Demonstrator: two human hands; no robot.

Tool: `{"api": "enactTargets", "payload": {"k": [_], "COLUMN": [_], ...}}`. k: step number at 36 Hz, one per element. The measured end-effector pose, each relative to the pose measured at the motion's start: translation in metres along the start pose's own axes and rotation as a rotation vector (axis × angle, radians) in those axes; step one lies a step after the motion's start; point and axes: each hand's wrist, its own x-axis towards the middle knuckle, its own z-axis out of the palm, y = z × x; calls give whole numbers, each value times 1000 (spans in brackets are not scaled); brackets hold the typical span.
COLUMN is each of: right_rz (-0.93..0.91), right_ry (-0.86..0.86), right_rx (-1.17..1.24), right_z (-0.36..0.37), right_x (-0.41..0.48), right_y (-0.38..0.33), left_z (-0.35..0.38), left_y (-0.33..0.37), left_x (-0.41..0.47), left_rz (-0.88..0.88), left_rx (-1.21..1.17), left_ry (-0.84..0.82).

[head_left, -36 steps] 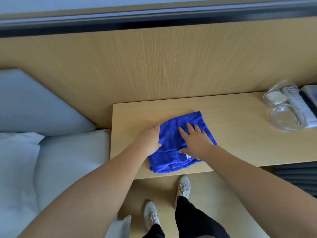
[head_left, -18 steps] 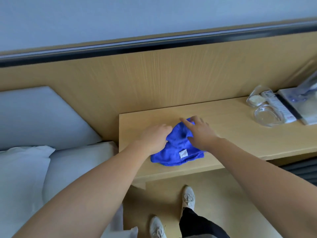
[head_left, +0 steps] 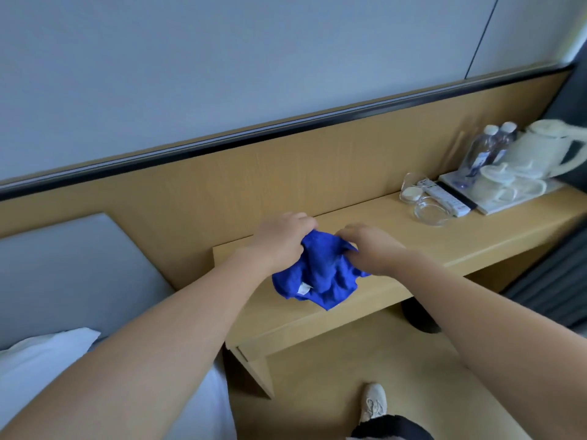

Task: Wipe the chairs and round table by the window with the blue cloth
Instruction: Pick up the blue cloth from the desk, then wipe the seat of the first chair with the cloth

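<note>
The cloth (head_left: 320,274) was solid royal blue, with a small white tag (head_left: 303,288). The tabletop (head_left: 444,236) and the wall panel (head_left: 286,173) behind it were pale tan with fine wood grain. A black strip (head_left: 286,130) capped the panel. The wall (head_left: 222,58) was plain pale grey-blue. The kettle (head_left: 536,147) was cream-white, the pillow (head_left: 38,360) white, the curtain (head_left: 559,281) dark grey, and the shoe (head_left: 373,403) off-white.
</note>
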Motion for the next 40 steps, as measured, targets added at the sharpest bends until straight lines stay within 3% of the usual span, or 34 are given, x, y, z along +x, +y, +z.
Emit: {"api": "enactTargets", "payload": {"k": [4,10,17,26,31,35,40], "right_rz": [120,159,235,291,329,392,481], "right_ry": [-1,4,-14,375,574,640,649], "right_rx": [110,170,247,286,156,103,185], "right_z": [-8,-21,-47,-59,-71,-80,-88], "right_x": [-36,-93,-177,-333,-417,-476,-528], "right_y": [6,33,73,150,186,214,241], "left_z": [-3,4,28,76,104,121,131], "left_y": [28,74,157,332,428,487,539], "left_x": [2,13,37,41,25,17,17], "left_rz": [55,102,262,188,324,524,551], "left_rx": [-1,-94,-27,-237,-335,-552,-710], "left_ry": [2,-39,-37,-13,-60,-282,-694]}}
